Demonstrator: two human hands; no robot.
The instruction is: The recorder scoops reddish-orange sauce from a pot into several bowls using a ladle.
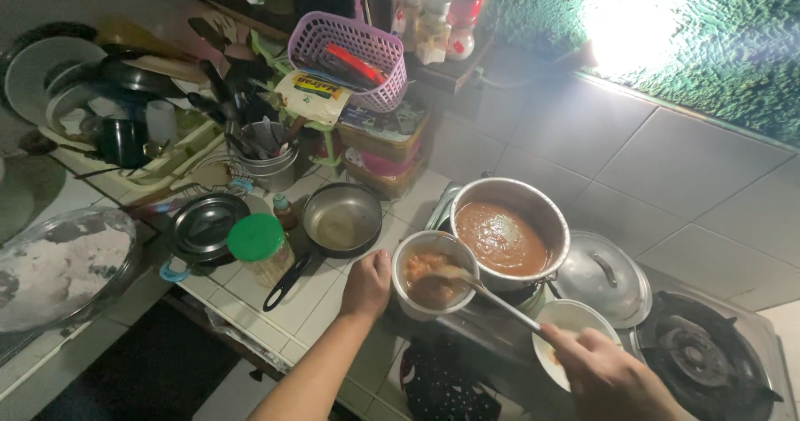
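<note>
1. We see the left hand (pixel 367 286) reaching in from the near edge, forearm angled up and to the right, palm down on the tiled tabletop (pixel 329 304). Its fingers curl loosely against the left side of a small metal bowl (pixel 433 273), thumb pointing toward the far side; it steadies the bowl rather than lifting it.
2. The right hand (pixel 602 369) comes in from the near right corner, closed around the end of a long metal ladle (pixel 487 292). The handle slants up and to the left, and the ladle's cup sits inside the small metal bowl.
3. The small metal bowl holds orange-brown food and stands just near and left of a large metal pot (pixel 510 231), touching or almost touching it.
4. The large metal pot is filled with smooth orange-brown sauce and sits on the gas stove (pixel 708 346).
5. A white bowl (pixel 568 325) lies just below the ladle handle, partly hidden by the right hand.
6. To the right of the pot rests a metal lid (pixel 604 278) with a handle; farther right is a bare stove burner (pixel 696 354).
7. Left of the left hand we find a small frying pan (pixel 340 221), a green-lidded jar (pixel 258 244) and a dark lidded pot (pixel 204 228).
8. At the far side stand a purple plastic basket (pixel 354 58) and a metal utensil holder (pixel 267 158).
</note>
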